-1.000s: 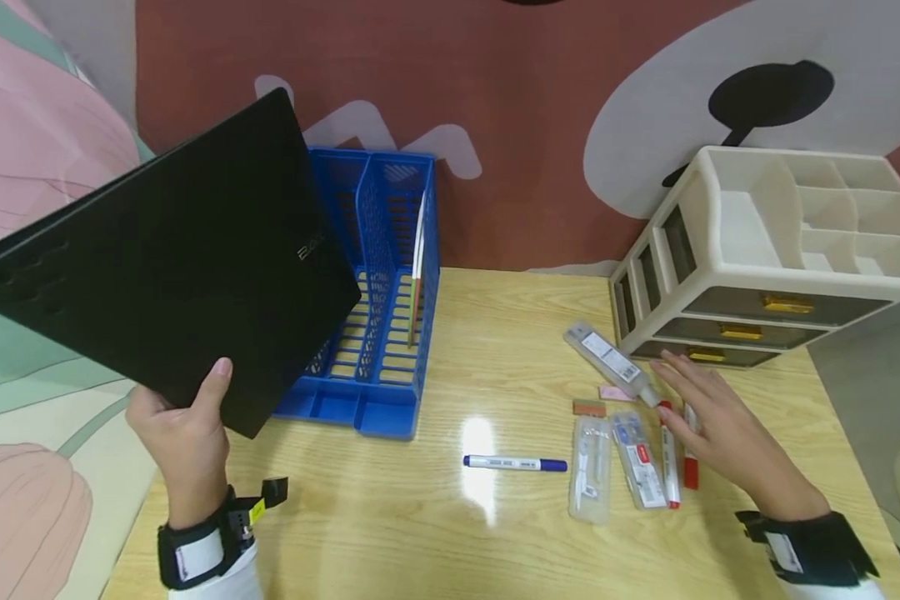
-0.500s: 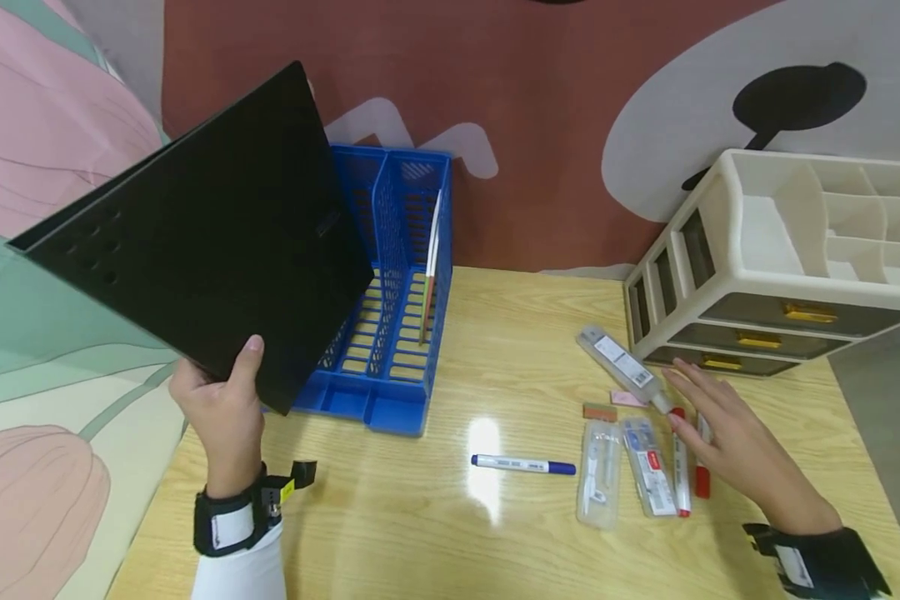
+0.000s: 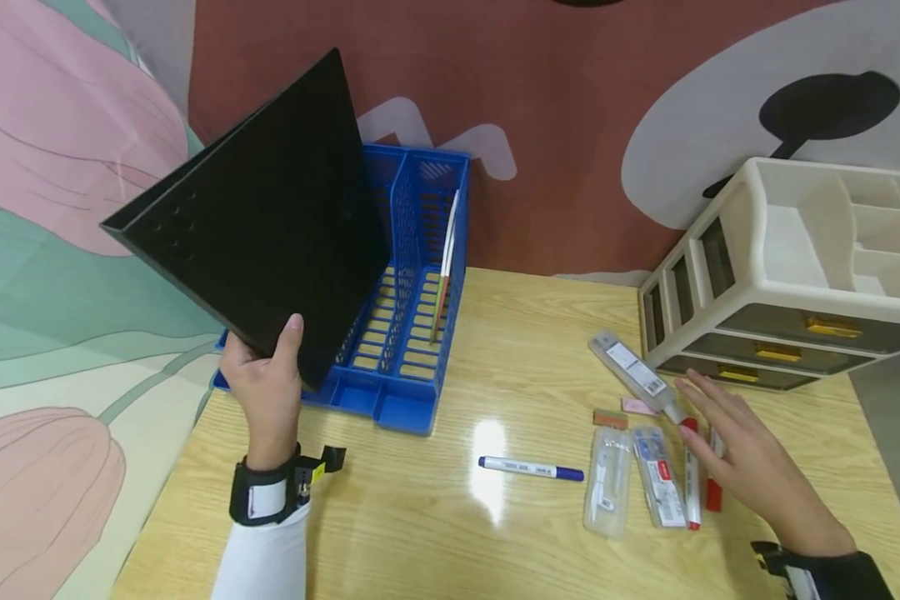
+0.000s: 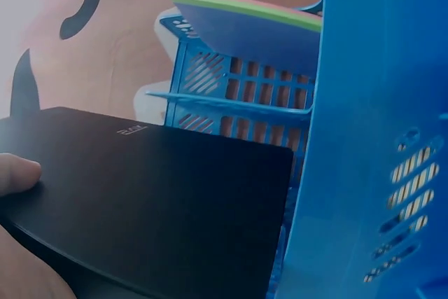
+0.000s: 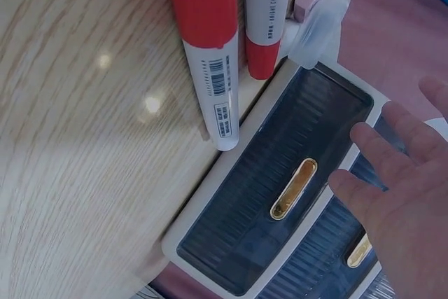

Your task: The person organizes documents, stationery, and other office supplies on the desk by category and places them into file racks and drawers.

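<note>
My left hand (image 3: 266, 387) grips the lower edge of a large black folder (image 3: 270, 225), thumb on its front cover. It tilts over the left part of a blue file rack (image 3: 407, 410); its covers spread slightly at the far left corner. In the left wrist view the folder (image 4: 168, 201) overlaps the rack's slotted wall. My right hand (image 3: 750, 450) has its fingers extended over red-capped markers (image 3: 692, 492), its fingertips near a grey translucent case (image 3: 633, 371). In the right wrist view the hand (image 5: 413, 194) appears before the drawer fronts and holds nothing.
Thin booklets (image 3: 444, 267) stand in the rack's right slot. A white drawer organizer (image 3: 750, 287) stands at the right. On the table (image 3: 405, 533) lie a blue marker (image 3: 531, 468), clear plastic cases (image 3: 607, 483), an orange-brown block (image 3: 610, 418) and a pink block (image 3: 639, 406).
My left hand has carried the folder right, raising it and tilting it more steeply by the rack. The head view has shifted a little left. My right hand stays by the markers.
</note>
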`<state>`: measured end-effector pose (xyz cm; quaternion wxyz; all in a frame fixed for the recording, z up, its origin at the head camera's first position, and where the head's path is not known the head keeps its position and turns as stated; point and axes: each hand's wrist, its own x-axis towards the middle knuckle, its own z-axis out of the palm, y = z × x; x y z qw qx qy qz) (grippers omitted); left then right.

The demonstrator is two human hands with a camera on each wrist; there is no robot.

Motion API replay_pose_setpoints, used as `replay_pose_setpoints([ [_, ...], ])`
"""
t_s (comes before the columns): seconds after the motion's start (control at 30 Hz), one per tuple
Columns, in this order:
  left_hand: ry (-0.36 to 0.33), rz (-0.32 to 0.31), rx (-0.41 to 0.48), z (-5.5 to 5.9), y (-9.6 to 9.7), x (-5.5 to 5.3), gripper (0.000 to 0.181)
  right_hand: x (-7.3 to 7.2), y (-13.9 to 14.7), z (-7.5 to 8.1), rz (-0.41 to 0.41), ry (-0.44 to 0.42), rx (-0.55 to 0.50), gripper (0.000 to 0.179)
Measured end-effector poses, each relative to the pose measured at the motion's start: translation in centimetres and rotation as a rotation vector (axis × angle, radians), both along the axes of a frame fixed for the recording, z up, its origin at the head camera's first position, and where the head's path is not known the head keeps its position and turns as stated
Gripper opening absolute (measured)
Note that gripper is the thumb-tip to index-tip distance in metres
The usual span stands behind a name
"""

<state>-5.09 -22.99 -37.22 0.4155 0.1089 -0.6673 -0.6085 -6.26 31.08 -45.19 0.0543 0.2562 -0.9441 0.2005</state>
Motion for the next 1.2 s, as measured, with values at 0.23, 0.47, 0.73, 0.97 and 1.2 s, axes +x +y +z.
replay_pose_setpoints([
  [0.23,0.01,-0.024,0.01,-0.9,0.3,-1.3,0.025,0.2,-0.1,-0.1,-0.016,-0.003,-0.008,0.076],
  [0.47,0.072,0.0,0.005,-0.9,1.1,-2.5,0.019,0.5,-0.1,-0.1,-0.045,-0.034,-0.019,0.074],
  [0.73,0.077,-0.019,-0.005,0.7,2.6,-3.2,0.017,0.7,-0.2,-0.1,-0.071,-0.078,-0.006,0.069],
  [0.97,0.083,0.001,0.007,-1.2,1.8,-4.5,0.018,0.9,-0.4,-0.3,-0.092,-0.106,0.004,0.066],
  [1.2,0.06,-0.019,-0.013,-2.4,2.3,-4.4,0.02,1.0,-0.4,-0.4,-0.093,-0.095,-0.021,0.066],
])
